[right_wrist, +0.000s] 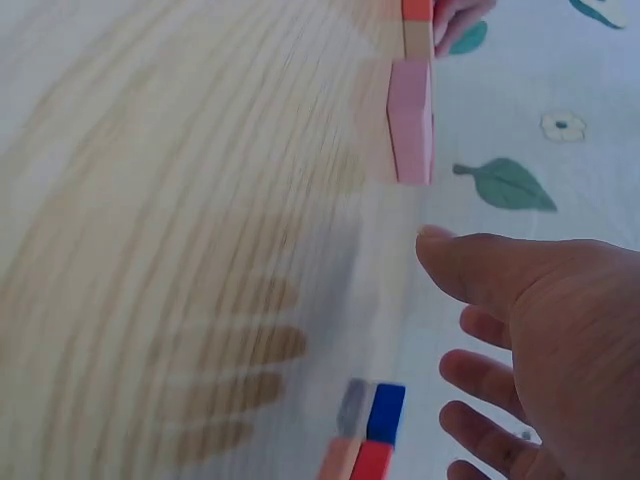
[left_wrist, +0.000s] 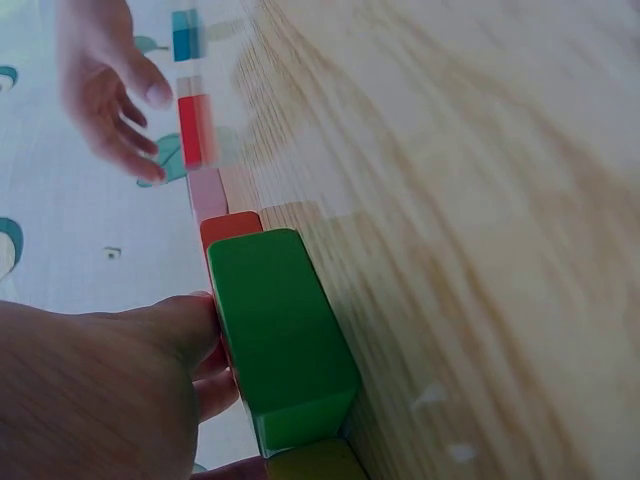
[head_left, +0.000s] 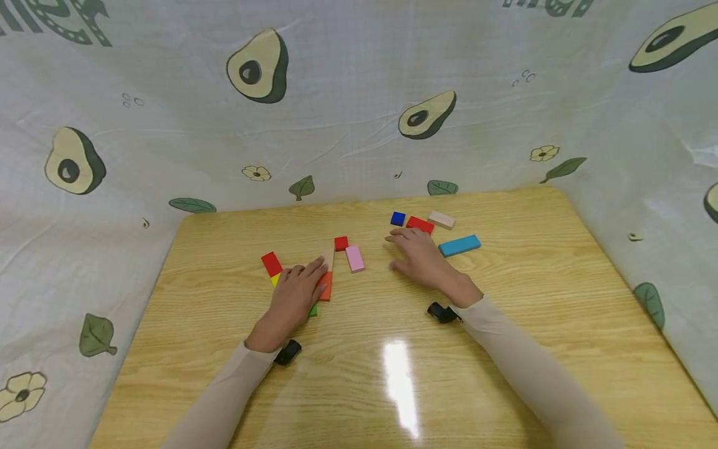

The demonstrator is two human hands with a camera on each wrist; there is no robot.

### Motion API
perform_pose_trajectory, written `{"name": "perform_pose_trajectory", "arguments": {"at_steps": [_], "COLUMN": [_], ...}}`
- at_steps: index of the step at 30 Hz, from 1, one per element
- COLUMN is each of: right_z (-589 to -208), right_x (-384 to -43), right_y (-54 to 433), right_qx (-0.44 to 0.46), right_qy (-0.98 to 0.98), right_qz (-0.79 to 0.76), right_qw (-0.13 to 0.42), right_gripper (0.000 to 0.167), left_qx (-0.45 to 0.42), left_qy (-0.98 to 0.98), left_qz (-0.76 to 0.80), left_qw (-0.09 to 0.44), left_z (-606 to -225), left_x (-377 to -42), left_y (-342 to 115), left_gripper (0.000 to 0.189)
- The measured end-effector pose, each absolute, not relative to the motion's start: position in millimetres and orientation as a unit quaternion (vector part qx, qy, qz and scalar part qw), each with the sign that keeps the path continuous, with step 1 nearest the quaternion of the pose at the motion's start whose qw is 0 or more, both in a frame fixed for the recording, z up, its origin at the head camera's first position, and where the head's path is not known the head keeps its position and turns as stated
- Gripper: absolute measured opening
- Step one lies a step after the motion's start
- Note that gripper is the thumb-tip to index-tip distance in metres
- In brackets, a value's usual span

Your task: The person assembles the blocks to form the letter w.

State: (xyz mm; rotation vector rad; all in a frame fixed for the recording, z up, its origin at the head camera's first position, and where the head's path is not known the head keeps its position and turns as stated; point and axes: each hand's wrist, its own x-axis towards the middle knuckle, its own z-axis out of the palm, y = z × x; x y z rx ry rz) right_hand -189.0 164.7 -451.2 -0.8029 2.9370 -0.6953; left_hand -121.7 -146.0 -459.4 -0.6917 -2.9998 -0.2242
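In the head view my left hand (head_left: 294, 290) lies over a cluster of wooden blocks. From under and beside it show a red block (head_left: 272, 264), a yellow block (head_left: 275, 280), an orange block (head_left: 325, 287), a natural-wood block (head_left: 328, 259) and part of a green block (head_left: 313, 310). The left wrist view has the thumb at the edge of the green block (left_wrist: 285, 330); some fingers are hidden behind it. My right hand (head_left: 421, 259), its fingers loosely spread, holds nothing. It is nearest a red rectangular block (head_left: 421, 224), with a light-blue bar (head_left: 460, 245) to its right.
Between the hands lie a pink block (head_left: 355, 258) and a small red block (head_left: 341, 243). Farther back are a small blue block (head_left: 397, 218) and a pale wood block (head_left: 441, 219). A printed cloth (head_left: 348, 112) borders the table (head_left: 505, 374) at the back and sides.
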Motion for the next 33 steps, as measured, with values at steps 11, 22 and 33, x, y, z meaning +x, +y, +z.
{"name": "perform_pose_trajectory", "arguments": {"at_steps": [11, 22, 33], "right_z": [-455.2, -454.5, -457.8], "right_x": [-189.4, -195.9, -200.3], "right_y": [199.2, 218.2, 223.8], "right_qx": [-0.232, -0.177, -0.163], "right_qy": [0.945, 0.957, 0.965], "right_qz": [-0.23, -0.228, -0.205], "right_qw": [-0.017, -0.014, -0.009], "right_gripper": [0.058, 0.06, 0.063], "left_qx": [-0.22, -0.221, -0.218], "left_qy": [-0.973, -0.972, -0.973], "left_qz": [-0.074, -0.077, -0.077], "left_qw": [0.018, 0.023, 0.012], "left_z": [-458.4, -458.2, -457.7], "left_x": [-120.6, -120.4, -120.4], "left_y": [-146.9, -147.1, -146.2], "left_gripper": [0.046, 0.045, 0.046]}}
